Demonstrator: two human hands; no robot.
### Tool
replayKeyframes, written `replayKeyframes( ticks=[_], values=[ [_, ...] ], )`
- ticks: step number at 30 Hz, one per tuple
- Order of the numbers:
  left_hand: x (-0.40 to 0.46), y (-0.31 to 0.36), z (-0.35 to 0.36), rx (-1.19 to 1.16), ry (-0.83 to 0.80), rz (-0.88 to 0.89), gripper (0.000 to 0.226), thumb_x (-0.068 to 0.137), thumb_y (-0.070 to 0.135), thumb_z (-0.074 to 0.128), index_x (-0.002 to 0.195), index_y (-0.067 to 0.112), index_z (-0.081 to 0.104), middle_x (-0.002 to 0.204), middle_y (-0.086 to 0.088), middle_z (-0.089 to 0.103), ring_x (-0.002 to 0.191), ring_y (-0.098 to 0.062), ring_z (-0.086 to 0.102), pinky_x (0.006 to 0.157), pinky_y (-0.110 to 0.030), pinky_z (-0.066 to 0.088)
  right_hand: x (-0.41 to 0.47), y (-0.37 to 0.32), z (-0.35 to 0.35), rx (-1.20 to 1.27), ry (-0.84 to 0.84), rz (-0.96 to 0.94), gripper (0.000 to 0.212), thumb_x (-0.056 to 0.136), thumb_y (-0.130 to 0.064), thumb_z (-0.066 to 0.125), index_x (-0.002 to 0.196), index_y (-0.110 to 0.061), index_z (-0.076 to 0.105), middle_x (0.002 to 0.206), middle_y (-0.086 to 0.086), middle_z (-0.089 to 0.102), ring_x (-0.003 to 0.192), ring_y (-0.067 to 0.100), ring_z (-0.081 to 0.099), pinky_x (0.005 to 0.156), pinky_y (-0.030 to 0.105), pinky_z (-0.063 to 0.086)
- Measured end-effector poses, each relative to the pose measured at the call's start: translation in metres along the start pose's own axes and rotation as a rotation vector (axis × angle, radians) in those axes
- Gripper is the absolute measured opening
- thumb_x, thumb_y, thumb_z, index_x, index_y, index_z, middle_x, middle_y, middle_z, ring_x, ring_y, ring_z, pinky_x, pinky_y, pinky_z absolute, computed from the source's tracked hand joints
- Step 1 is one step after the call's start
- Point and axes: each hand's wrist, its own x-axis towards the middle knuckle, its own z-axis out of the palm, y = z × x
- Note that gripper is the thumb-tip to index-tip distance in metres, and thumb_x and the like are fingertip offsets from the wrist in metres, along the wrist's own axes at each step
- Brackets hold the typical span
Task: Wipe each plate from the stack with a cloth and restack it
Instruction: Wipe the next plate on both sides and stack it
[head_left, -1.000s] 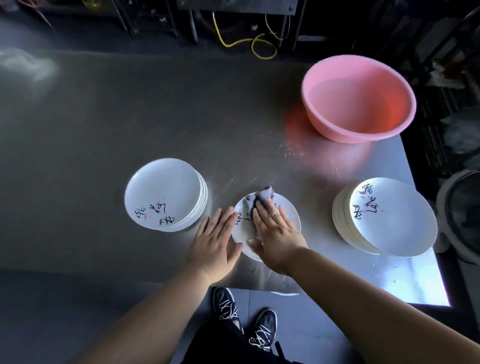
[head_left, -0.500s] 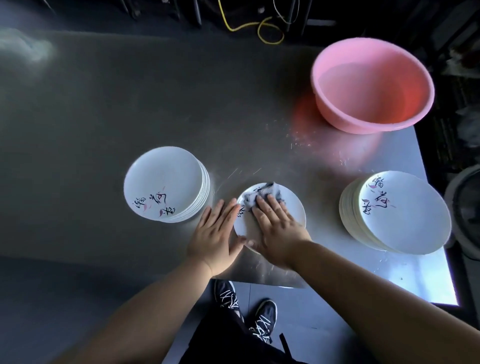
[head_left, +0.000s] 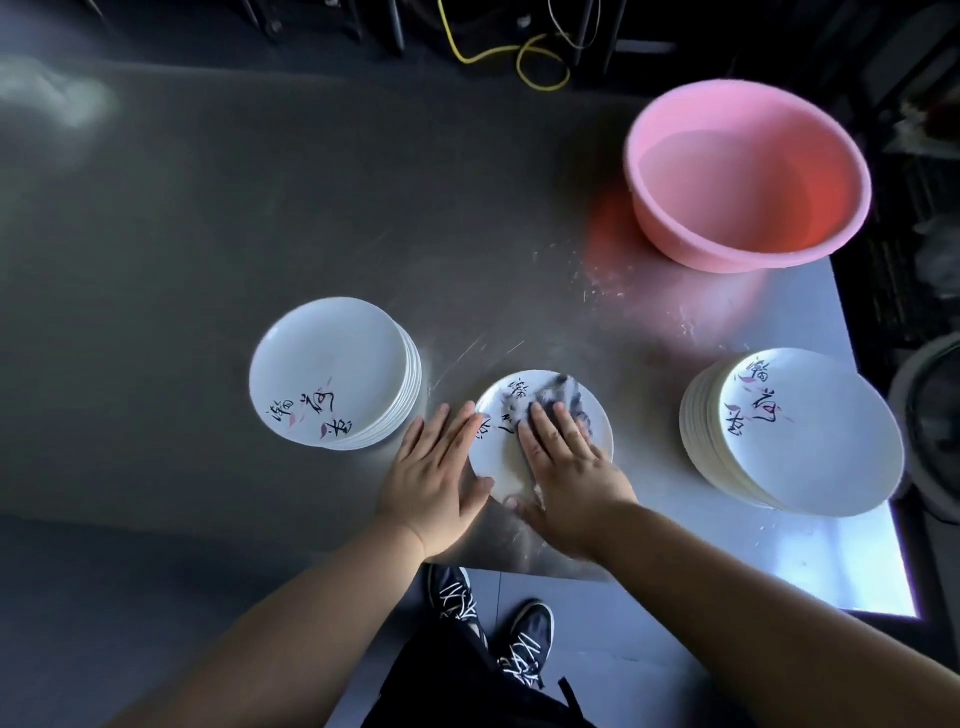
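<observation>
A single white plate (head_left: 497, 451) with black brush lettering lies flat on the steel table near its front edge. My right hand (head_left: 563, 462) presses a grey cloth (head_left: 566, 400) flat onto that plate, and the cloth sticks out past the fingertips. My left hand (head_left: 434, 475) rests flat with fingers spread against the plate's left rim. A stack of white plates (head_left: 332, 371) stands to the left. Another stack of plates (head_left: 800, 431) stands to the right, slightly fanned.
A pink plastic basin (head_left: 748, 174) holding water sits at the back right of the table (head_left: 260, 208). Water streaks mark the steel between basin and plate. The table's front edge runs just below my hands, with my shoes on the floor beneath. Yellow cable lies beyond the far edge.
The cloth under my right hand has shifted across the plate's far side, uncovering more of the lettering. My left hand stays at the rim. The view has tilted slightly.
</observation>
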Motion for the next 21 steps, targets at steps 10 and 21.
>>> replayKeyframes(
  ticks=[10,21],
  values=[
    [0.0,0.001,-0.001,-0.004,0.009,0.005,0.074,0.101,0.053,0.047,0.164,0.019,0.03,0.172,0.003,0.026,0.159,-0.027,0.022,0.128,-0.051,0.019,0.002,0.012,0.0,-0.074,-0.024,0.061,0.107,0.085,-0.082,0.003,0.167,-0.015,-0.007,0.173,0.008,-0.019,0.159,0.03,-0.022,0.13,0.049,-0.012],
    [0.001,0.0,-0.001,-0.006,-0.002,-0.003,0.074,0.1,0.051,0.048,0.164,0.018,0.031,0.171,0.002,0.027,0.158,-0.028,0.025,0.128,-0.053,0.021,-0.014,0.017,0.002,-0.062,0.008,0.043,0.109,0.082,-0.081,0.004,0.168,-0.014,0.001,0.175,0.008,-0.008,0.161,0.03,-0.014,0.127,0.049,-0.015]
  ],
)
